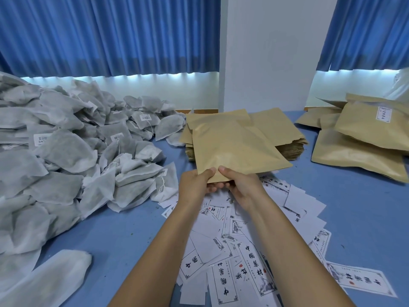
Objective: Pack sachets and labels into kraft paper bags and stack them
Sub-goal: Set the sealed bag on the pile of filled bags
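Kraft paper bag (234, 149) is held above the blue tabletop (354, 218), at twelve o'clock from us; our left hand (195, 183) and right hand (242, 186) both pinch its near edge, thumbs on top. Sachets (66, 151) lie at ten o'clock, labels (250, 262) at six. If we pull the mouth unevenly, we judge the paper may crease or tear.

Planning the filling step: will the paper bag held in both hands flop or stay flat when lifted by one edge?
Probably fairly stiff: the paper bag juts out nearly flat though the left hand and right hand pinch only its near edge. Likely light, since it looks thin and unfilled. It may crease easily; faint wrinkles show on it.
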A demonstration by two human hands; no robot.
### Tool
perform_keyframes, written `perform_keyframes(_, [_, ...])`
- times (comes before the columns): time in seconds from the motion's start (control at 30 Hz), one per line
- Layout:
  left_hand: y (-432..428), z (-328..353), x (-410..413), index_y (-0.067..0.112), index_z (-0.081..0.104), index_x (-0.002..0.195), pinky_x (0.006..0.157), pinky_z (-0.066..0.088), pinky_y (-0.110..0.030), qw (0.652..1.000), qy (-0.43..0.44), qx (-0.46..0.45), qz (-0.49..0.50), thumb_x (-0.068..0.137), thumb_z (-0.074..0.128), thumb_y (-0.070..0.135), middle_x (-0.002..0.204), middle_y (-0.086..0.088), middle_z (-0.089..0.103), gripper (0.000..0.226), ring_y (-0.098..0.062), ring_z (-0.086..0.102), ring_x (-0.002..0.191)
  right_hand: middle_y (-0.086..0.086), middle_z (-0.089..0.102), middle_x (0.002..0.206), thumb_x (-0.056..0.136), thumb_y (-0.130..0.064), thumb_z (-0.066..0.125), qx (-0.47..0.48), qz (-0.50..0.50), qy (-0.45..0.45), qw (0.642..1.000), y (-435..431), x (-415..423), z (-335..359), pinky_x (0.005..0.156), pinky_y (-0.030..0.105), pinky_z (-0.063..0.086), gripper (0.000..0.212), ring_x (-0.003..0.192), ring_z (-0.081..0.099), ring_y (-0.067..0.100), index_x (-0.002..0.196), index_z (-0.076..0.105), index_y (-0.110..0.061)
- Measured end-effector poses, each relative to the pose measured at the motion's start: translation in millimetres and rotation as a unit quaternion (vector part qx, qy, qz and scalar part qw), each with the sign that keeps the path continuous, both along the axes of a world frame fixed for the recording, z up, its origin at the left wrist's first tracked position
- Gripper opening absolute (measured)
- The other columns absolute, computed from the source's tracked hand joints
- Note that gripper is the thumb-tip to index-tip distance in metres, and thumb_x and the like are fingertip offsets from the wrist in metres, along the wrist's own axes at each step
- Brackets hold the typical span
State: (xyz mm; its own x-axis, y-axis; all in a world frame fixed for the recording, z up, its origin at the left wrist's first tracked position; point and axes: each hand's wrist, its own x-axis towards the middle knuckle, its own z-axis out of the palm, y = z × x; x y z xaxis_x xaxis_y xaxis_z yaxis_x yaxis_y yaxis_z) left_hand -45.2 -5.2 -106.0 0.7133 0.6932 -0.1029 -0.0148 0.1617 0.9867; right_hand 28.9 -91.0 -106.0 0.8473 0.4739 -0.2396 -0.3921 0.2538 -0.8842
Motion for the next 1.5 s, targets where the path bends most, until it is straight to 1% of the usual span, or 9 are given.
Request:
perform_keyframes(0.1, [7,4,-2,-0.001,0.064,0.087,0.044,0.048,-0.019,0.999,-0.019,-0.034,0.034,0.087,0.063,0.010,0.062,-0.012,0.069,0.011,-0.017,0.064,0.048,0.004,0.068,0.094,0.082,-0.002,0.071,0.047,0.002,0.012,0.999,-6,7,3,0.056,0.019,0.048,0.025,0.077,0.062,0.014,0.105,0.063,-0.009])
perform_keyframes(0.27, [9,6,-3,-0.004,0.062,0.090,0.039,0.045,-0.015,0.997,-0.024,-0.059,0.044,0.088,0.062,0.007,0.065,-0.015,0.068,0.011,-0.014,0.063,0.043,0.005,0.064,0.086,0.080,0.005,0.069,0.043,-0.037,0.010,0.998,-10,14,3,0.040,0.017,0.041,0.021,0.064,0.053,0.018,0.094,0.062,-0.009])
perform_keyframes(0.43, [14,6,-3,-0.004,0.061,0.087,0.035,0.041,-0.015,0.994,-0.020,-0.071,0.084,0.088,0.061,0.006,0.063,-0.016,0.064,0.010,-0.011,0.056,0.035,0.004,0.064,0.097,0.086,-0.001,0.066,0.068,-0.048,0.061,0.995,-15,20,2,0.057,0.024,0.052,0.019,0.087,0.061,0.018,0.100,0.059,-0.010])
perform_keyframes(0.53, [24,4,-5,-0.003,0.061,0.087,0.038,0.045,-0.016,0.983,-0.050,-0.126,0.125,0.086,0.062,0.005,0.057,-0.012,0.062,0.008,-0.011,0.057,0.037,0.005,0.063,0.091,0.085,-0.001,0.068,0.018,-0.115,0.032,0.993,-22,28,2,0.054,0.023,0.051,0.013,0.076,0.061,0.016,0.088,0.058,-0.008])
perform_keyframes(0.73, [6,-6,1,0.012,0.057,0.108,0.059,0.055,-0.022,0.977,-0.101,-0.181,0.038,0.084,0.071,0.013,0.107,-0.012,0.069,0.028,-0.024,0.070,0.083,0.012,0.064,0.087,0.083,0.000,0.069,-0.011,-0.072,0.001,0.997,-23,27,3,0.046,0.020,0.052,0.010,0.070,0.063,0.020,0.082,0.060,-0.001])
perform_keyframes(0.97, [8,-7,4,0.000,0.055,0.118,0.053,0.054,-0.020,0.985,-0.096,-0.124,0.073,0.085,0.068,0.003,0.111,-0.016,0.066,0.035,-0.022,0.069,0.077,0.012,0.066,0.082,0.094,-0.009,0.055,-0.129,-0.060,-0.066,0.988,-20,29,-1,0.041,0.023,0.051,0.013,0.045,0.066,0.023,0.082,0.055,-0.004])
perform_keyframes(1.2, [10,-6,1,-0.003,0.061,0.106,0.055,0.054,-0.018,0.980,-0.093,-0.165,0.063,0.078,0.071,-0.005,0.099,-0.014,0.070,0.030,-0.017,0.070,0.066,0.008,0.071,0.073,0.094,-0.011,0.056,-0.116,-0.039,-0.080,0.989,-16,25,0,0.077,0.049,0.055,0.018,0.065,0.072,0.034,0.103,0.055,0.004])
perform_keyframes(1.3, [10,-7,4,0.003,0.062,0.098,0.056,0.055,-0.021,0.978,-0.114,-0.155,0.080,0.081,0.068,-0.006,0.099,-0.014,0.068,0.020,-0.021,0.071,0.073,0.011,0.072,0.077,0.095,-0.010,0.054,-0.091,-0.037,-0.079,0.992,-16,24,3,0.043,0.029,0.050,0.015,0.062,0.072,0.030,0.102,0.058,0.003])
perform_keyframes(1.5, [16,19,1,0.005,0.047,0.126,0.053,0.057,-0.028,0.965,-0.164,-0.193,0.063,0.099,0.048,0.013,0.111,-0.013,0.062,0.028,-0.028,0.067,0.087,0.004,0.071,0.072,0.096,-0.005,0.052,0.014,-0.105,-0.107,0.989,-32,11,25,0.047,0.020,0.053,0.012,0.050,0.067,0.020,0.087,0.060,-0.007])
